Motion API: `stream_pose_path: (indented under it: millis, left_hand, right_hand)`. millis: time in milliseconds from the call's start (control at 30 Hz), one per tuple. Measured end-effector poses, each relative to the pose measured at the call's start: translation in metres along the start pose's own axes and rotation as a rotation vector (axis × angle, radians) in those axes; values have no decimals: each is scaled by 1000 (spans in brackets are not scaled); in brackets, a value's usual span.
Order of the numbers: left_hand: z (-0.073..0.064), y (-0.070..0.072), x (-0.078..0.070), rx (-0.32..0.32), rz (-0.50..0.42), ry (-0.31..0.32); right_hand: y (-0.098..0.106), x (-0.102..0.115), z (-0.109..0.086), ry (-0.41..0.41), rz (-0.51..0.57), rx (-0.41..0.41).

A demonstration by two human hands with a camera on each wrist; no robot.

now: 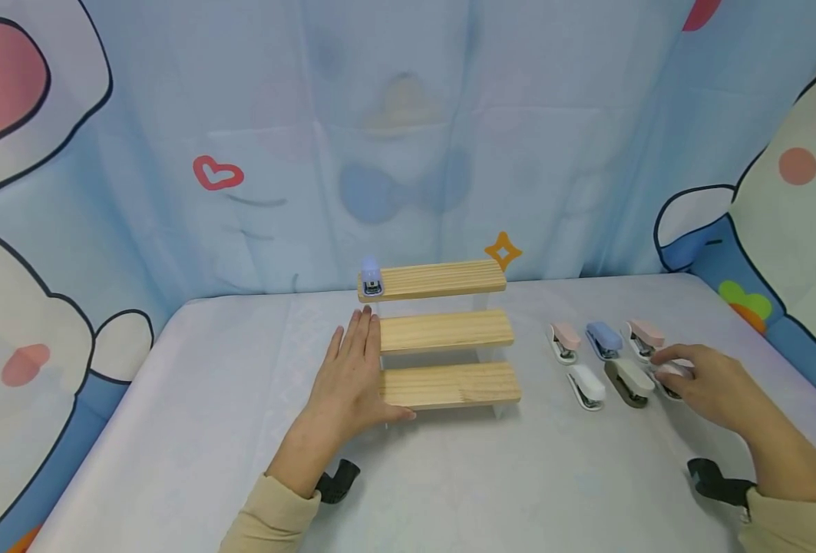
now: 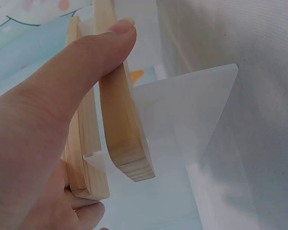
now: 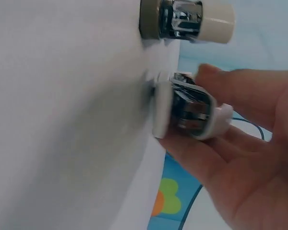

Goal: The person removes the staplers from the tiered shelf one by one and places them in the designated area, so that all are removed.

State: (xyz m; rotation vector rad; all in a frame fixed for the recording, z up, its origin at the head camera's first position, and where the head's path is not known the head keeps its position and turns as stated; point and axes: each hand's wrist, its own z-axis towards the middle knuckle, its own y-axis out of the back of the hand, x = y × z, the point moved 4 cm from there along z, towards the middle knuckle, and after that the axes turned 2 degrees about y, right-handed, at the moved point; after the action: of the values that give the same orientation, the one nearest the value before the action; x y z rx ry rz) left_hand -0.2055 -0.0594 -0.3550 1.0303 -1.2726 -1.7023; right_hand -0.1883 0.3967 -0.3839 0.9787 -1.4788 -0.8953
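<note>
A three-tier rack with wooden shelves [image 1: 449,384] on clear side panels [image 2: 187,100] stands mid-table. My left hand [image 1: 352,376] lies along its left end, fingers straight, thumb resting on the lowest board. On the top shelf's left end sits a purple stapler [image 1: 371,278]. At the right, my right hand [image 1: 708,384] pinches a white mini stapler [image 3: 194,112] between thumb and fingers, close to the tabletop. Beside it are a grey-and-cream stapler [image 1: 630,382], another white stapler [image 1: 587,386], a blue stapler [image 1: 604,339] and two pink staplers [image 1: 565,341].
A pale cloth covers the table [image 1: 193,399]. Behind it hangs a light blue curtain [image 1: 276,92] with cartoon prints, and its folds come down at the table's back edge. Black straps [image 1: 718,484] circle both wrists.
</note>
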Motion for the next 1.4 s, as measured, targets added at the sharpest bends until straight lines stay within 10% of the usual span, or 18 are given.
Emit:
stream_pose_path:
  millis: [933,1400]
  left_hand:
    - [-1,0,0,9,-15,-5]
    - [0,1,-1,9,-9,-1]
  right_hand:
    - [1,0,-2,-15,8,-20]
    - [23,46,-11,107,-4,-305]
